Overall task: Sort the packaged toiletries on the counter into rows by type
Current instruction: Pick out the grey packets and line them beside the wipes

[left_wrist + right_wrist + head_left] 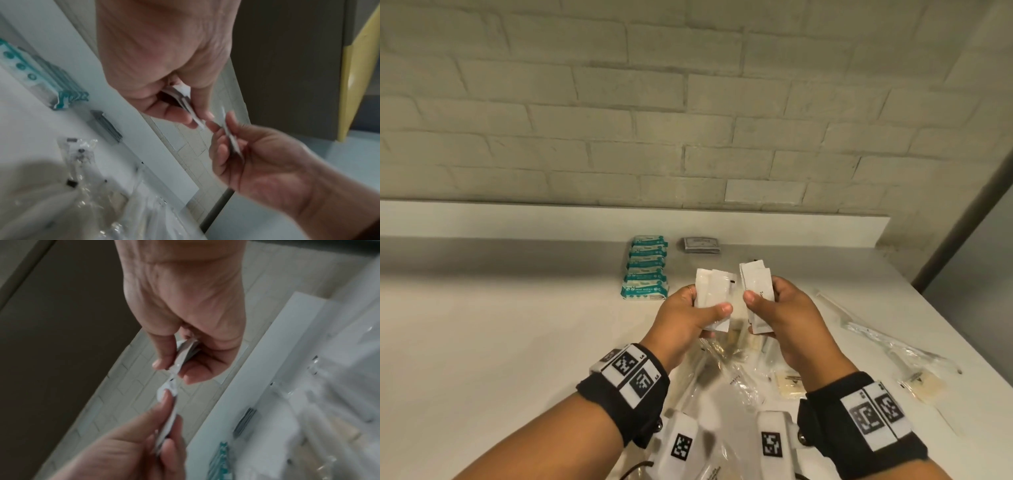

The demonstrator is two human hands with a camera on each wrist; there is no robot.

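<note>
Now, above the desk (pixel 482 325), the left hand (pixel 688 318) and right hand (pixel 787 315) each pinch a fan of white sachets (pixel 714 294), fingers curled shut on them. Square both fans into one stack (thumbs on top) before laying a row. Long axes stand nearly upright, tops toward the wall.

head view above counter (pixel 517 325), wrist views close, both sharing hands

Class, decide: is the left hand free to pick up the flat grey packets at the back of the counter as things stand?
Probably not yet: the left hand grips white paper sachets. The path to the flat grey packets looks unobstructed.
</note>
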